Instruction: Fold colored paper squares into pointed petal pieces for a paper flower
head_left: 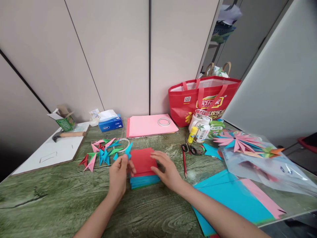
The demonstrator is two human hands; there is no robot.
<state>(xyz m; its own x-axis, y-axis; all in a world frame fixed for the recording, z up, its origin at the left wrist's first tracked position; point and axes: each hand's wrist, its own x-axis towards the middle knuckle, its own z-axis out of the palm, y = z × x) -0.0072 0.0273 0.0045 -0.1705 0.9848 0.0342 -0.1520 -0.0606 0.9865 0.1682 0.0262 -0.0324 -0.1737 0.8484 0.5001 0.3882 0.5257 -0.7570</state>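
My left hand (pixel 119 175) is closed in a pinch on a small folded blue paper piece (pixel 128 150), held just above the table. My right hand (pixel 165 168) rests with fingers spread on a small stack of paper squares (pixel 142 162), red on top and blue beneath (pixel 145 181). To the left of the stack lies a scatter of several folded paper points (pixel 102 152) in pink, red, blue and green.
A green wood-grain table (pixel 61 198) holds a pink paper stack (pixel 148 125) with a tape roll (pixel 163 121), scissors (pixel 189 148), a red pencil (pixel 184 163), a glue stick (pixel 192 134), a tissue box (pixel 110 123), a hammer (pixel 69 134), big blue sheets (pixel 230 198), a finished paper star (pixel 237 140) and a red bag (pixel 203 96).
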